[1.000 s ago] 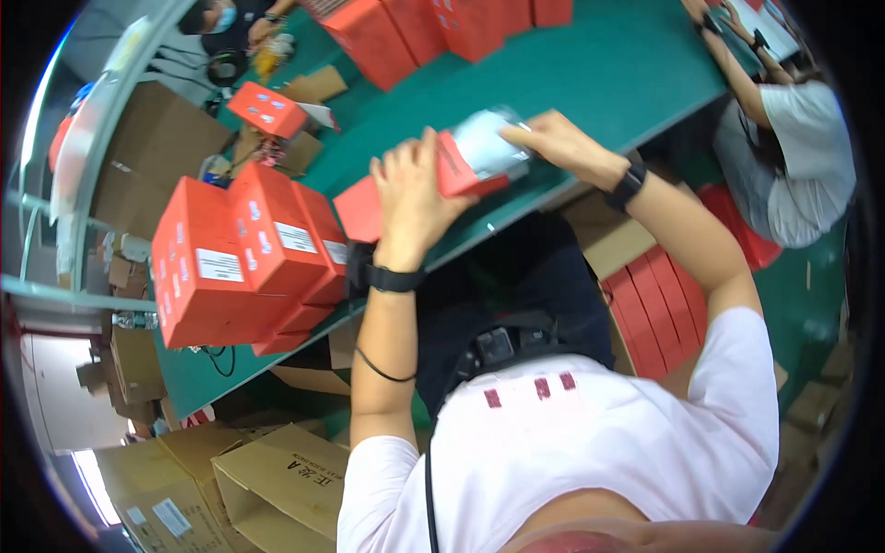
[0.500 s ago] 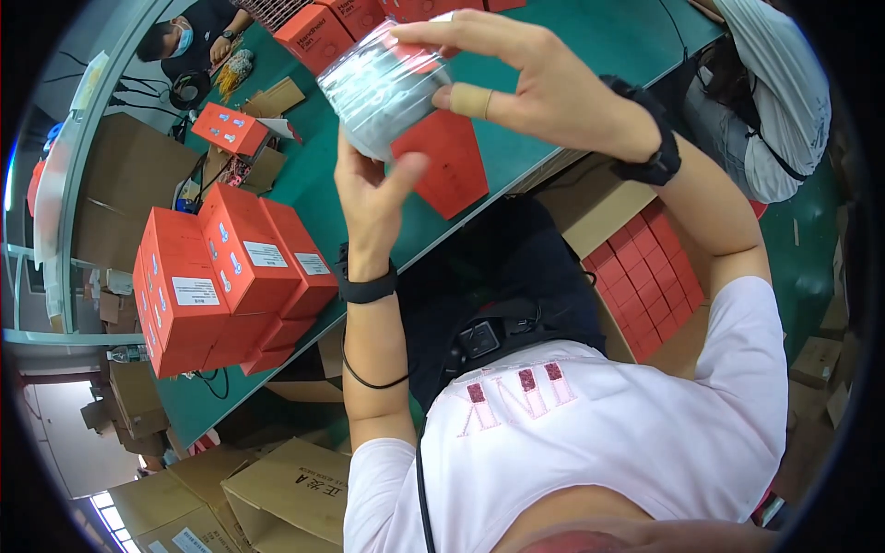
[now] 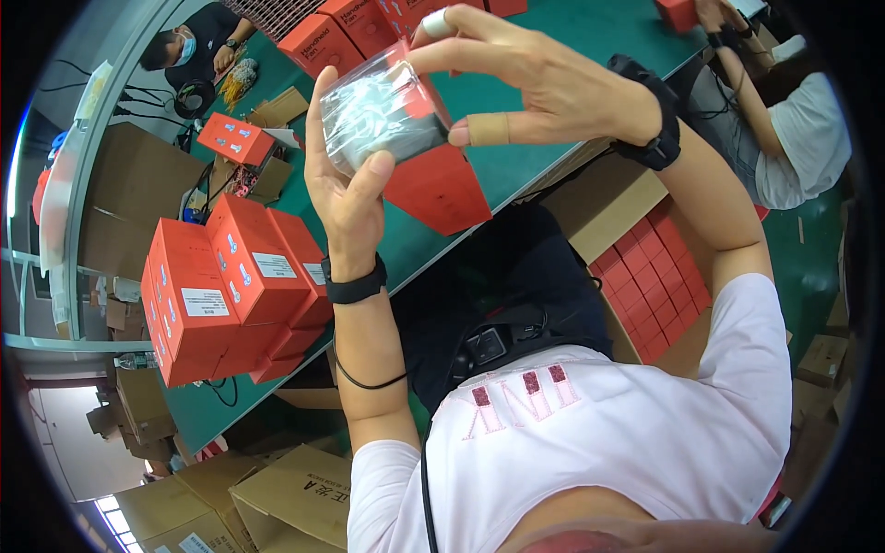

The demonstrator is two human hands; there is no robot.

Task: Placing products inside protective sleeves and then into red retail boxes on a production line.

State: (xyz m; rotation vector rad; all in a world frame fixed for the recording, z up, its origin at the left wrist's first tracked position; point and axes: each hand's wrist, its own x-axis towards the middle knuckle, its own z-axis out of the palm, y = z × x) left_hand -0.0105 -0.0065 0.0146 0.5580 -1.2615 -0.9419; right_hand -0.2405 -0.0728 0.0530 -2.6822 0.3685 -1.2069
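A small box wrapped in glossy clear film (image 3: 376, 115), pale and shiny on its face with red on its right side, is held up above the table between both hands. My left hand (image 3: 346, 207) grips it from the left, fingers along its far left side and thumb on the near face. My right hand (image 3: 562, 88) holds the right side, its index finger at the upper edge and its thumb at the lower right corner. Bands wrap the right thumb and another finger. Just beneath the held box, a red box (image 3: 441, 194) rests at the table's edge.
Stacked red boxes (image 3: 189, 313) stand on the green table (image 3: 281, 194) at left. More red boxes (image 3: 318, 41) line the far side. An open carton of small red boxes (image 3: 590, 230) is at my right. Co-workers sit at far left (image 3: 207, 41) and right (image 3: 793, 120).
The wrapped box has turned, and my left hand has shifted left and up, its fingers now showing along the side. At right, the co-worker's arms have come into view by a red box.
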